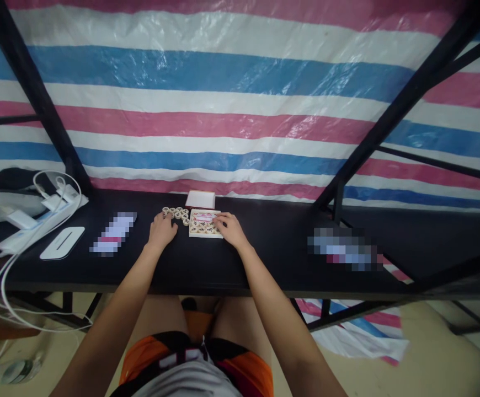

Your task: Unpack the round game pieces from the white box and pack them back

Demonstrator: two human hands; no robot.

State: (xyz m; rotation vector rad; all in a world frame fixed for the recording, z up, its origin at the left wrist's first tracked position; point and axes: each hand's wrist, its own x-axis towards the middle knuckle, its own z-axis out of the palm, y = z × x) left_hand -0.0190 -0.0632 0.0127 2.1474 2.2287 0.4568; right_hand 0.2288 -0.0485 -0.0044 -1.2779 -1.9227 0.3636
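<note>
Round pieces marked with dark characters lie loose on the black counter, in a small cluster just left of a white box. More pieces sit in rows inside that box, dark characters showing at the front, with pink-red marks and a pale strip toward the back. My left hand lies low with its fingers spread and their tips at the near side of the loose cluster; I cannot tell whether they grip one. My right hand reaches over the right side of the box, fingers bent onto its contents, and I cannot tell whether a piece is pinched there.

Just behind the box is a shallow white lid. Farther left on the counter are a pixelated flat object, a white rounded pad and a tangle of white cables. Another pixelated patch lies well to the right. Behind everything hangs a striped sheet, framed by black bars.
</note>
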